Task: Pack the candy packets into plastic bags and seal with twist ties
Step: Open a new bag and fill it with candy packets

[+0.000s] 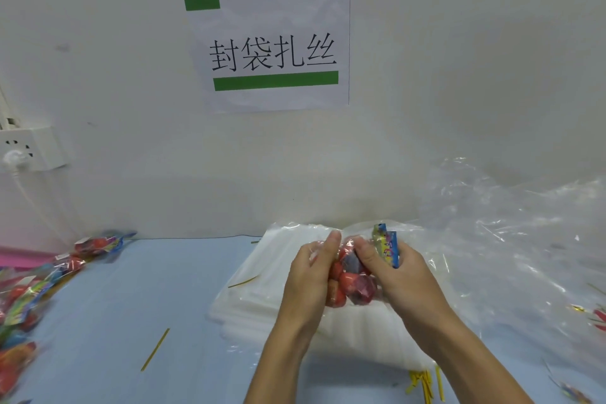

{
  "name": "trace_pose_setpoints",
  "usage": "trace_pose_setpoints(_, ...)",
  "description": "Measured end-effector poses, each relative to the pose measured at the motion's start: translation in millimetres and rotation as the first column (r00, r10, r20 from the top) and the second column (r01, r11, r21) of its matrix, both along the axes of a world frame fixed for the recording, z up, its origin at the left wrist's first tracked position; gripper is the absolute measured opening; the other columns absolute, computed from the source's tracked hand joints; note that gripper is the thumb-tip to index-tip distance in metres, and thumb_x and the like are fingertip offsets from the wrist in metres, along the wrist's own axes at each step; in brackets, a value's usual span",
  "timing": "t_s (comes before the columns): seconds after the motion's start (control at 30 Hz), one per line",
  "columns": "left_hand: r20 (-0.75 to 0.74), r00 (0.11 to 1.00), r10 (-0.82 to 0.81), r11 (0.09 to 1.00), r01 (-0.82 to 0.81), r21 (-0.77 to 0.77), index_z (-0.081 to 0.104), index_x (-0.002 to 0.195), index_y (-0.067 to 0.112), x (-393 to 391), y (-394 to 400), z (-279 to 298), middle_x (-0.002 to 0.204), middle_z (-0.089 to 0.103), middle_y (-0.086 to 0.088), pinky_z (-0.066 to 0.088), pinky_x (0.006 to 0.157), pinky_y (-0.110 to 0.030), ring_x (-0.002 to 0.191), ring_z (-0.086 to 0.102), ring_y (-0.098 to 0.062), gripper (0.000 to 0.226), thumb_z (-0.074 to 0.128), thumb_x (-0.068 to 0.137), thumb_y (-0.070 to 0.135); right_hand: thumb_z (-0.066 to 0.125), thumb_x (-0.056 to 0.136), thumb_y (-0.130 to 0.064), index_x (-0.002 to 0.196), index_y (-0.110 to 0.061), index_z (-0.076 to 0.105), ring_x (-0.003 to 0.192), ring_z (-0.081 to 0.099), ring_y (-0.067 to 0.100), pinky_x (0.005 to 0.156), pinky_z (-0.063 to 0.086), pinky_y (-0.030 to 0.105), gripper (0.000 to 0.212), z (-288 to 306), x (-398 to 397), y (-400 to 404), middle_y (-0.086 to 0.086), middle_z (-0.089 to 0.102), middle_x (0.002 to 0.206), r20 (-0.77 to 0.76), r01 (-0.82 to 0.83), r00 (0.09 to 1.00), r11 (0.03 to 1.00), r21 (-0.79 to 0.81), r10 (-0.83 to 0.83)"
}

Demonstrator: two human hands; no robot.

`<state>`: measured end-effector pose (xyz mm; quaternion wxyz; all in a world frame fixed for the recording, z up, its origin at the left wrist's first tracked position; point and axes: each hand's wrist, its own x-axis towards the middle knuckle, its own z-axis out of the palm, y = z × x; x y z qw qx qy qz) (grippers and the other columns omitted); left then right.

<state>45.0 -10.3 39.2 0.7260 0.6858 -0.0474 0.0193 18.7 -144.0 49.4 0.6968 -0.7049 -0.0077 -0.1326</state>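
Nearest the camera, loose yellow twist ties [423, 385] are lying on the blue table [114, 305], just beside the front edge of a white stack of flat bags [262, 285]; a single tie [155, 349] is lying apart to the left, and another [242, 281] is resting on the stack's left edge. Above the stack, both hands are working one candy packet [352, 282]. The left hand [310, 275] is curling round its left side, thumb up, clear film showing over the fingers. The right hand [398, 275] is gripping from the right, a printed header strip [387, 246] sticking up above its fingers. Whether the packet is already fully inside a bag, I cannot tell. Judgement: the packet is probably light and lumpy, round red pieces shifting inside crinkly wrap; the film is likely slippery and limp, so the neck just above the candies looks like the place to pinch for tying, not the body. Left, a heap of packets [29, 292] is trailing toward the wall. Right, a big crumpled clear plastic sheet [508, 223] is billowing up. Farthest, a wall sign [272, 49] and a socket [29, 149] with a plug in it.
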Motion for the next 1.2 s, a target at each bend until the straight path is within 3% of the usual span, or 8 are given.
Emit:
trace_pose_setpoints(0.17, 0.044, 0.995, 0.095, 0.995, -0.093, -0.035, 0.062, 0.088, 0.031, -2, -2, -1, 0.073, 0.070, 0.002, 0.049, 0.047, -0.026, 0.060, 0.065, -0.012, 0.028, 0.072, 0.082, 0.056, 0.066, 0.086, -0.057, 0.088, -0.022, 0.069, 0.079, 0.073, 0.017, 0.078, 0.060, 0.042, 0.036, -4, 1, 5, -0.001, 0.074, 0.083, 0.052, 0.096, 0.995, 0.989, -0.116, -0.090)
trace_pose_setpoints(0.27, 0.166, 0.972, 0.167, 0.986, -0.164, -0.036, 0.063, 0.090, 0.037, -1, -1, -2, 0.079, 0.072, 0.004, 0.051, 0.051, -0.024, 0.067, 0.070, -0.011, 0.015, 0.069, 0.087, 0.051, 0.071, 0.074, -0.061, 0.088, -0.023, 0.073, 0.079, 0.076, 0.023, 0.075, 0.064, 0.043, 0.041, 1, -1, 3, 0.004, 0.077, 0.086, -0.029, -0.067, 0.997, 0.997, 0.041, 0.068)
trace_pose_setpoints(0.37, 0.179, 0.976, 0.128, 0.992, -0.123, -0.036, 0.064, 0.100, 0.035, -3, -1, -1, 0.083, 0.071, 0.003, 0.051, 0.054, -0.025, 0.070, 0.069, -0.013, 0.029, 0.068, 0.084, 0.059, 0.076, 0.070, -0.057, 0.087, -0.012, 0.075, 0.078, 0.076, 0.028, 0.076, 0.064, 0.043, 0.048, 3, -2, -1, 0.016, 0.076, 0.085, -0.098, -0.175, 0.979, 0.982, 0.067, 0.181)
trace_pose_setpoints(0.57, 0.023, 0.999, -0.048, 0.994, 0.050, -0.096, 0.065, 0.106, 0.040, -2, 2, 5, 0.087, 0.076, 0.005, 0.055, 0.055, -0.026, 0.069, 0.071, -0.012, 0.041, 0.061, 0.075, 0.067, 0.083, 0.078, -0.034, 0.079, -0.016, 0.078, 0.067, 0.074, 0.025, 0.059, 0.059, 0.030, 0.019, 0, -1, -2, 0.011, 0.075, 0.075, -0.012, -0.080, 0.997, 0.996, 0.050, 0.081)
trace_pose_setpoints(0.8, 0.175, 0.970, 0.170, 0.985, -0.166, -0.037, 0.063, 0.097, 0.036, -4, -2, -1, 0.083, 0.074, 0.011, 0.049, 0.052, -0.020, 0.071, 0.070, -0.006, 0.047, 0.058, 0.069, 0.074, 0.076, 0.081, -0.042, 0.084, -0.026, 0.078, 0.070, 0.075, 0.027, 0.072, 0.061, 0.044, 0.016, 4, -3, 4, 0.010, 0.077, 0.081, -0.075, -0.161, 0.985, 0.987, -0.032, 0.158)
trace_pose_setpoints(1.03, 0.333, 0.929, 0.162, 0.968, -0.215, 0.130, 0.065, 0.105, 0.037, 0, -1, -7, 0.085, 0.071, 0.015, 0.052, 0.065, -0.015, 0.080, 0.069, -0.006, 0.055, 0.051, 0.078, 0.082, 0.070, 0.082, -0.055, 0.100, -0.015, 0.076, 0.090, 0.074, 0.040, 0.085, 0.060, 0.050, 0.045, 8, -6, -6, 0.021, 0.074, 0.099, -0.127, -0.347, 0.927, 0.936, 0.061, 0.352)
trace_pose_setpoints(1.13, 0.340, 0.929, 0.146, 0.950, -0.227, 0.212, 0.063, 0.108, 0.040, 1, 0, -10, 0.082, 0.069, 0.013, 0.052, 0.078, -0.030, 0.086, 0.065, -0.011, 0.059, 0.033, 0.078, 0.080, 0.071, 0.078, -0.059, 0.091, -0.002, 0.071, 0.074, 0.069, 0.035, 0.078, 0.058, 0.053, 0.059, 5, -6, 1, 0.032, 0.068, 0.089, -0.098, -0.254, 0.964, 0.967, -0.037, 0.249)
trace_pose_setpoints(1.2, 0.310, 0.940, 0.145, 0.963, -0.206, 0.173, 0.061, 0.107, 0.040, -1, 0, -8, 0.077, 0.069, 0.012, 0.051, 0.072, -0.025, 0.078, 0.065, -0.008, 0.054, 0.032, 0.080, 0.077, 0.071, 0.074, -0.062, 0.083, -0.003, 0.071, 0.069, 0.071, 0.033, 0.075, 0.060, 0.049, 0.060, 4, -5, 4, 0.024, 0.071, 0.080, -0.096, -0.154, 0.985, 0.985, -0.083, 0.146)
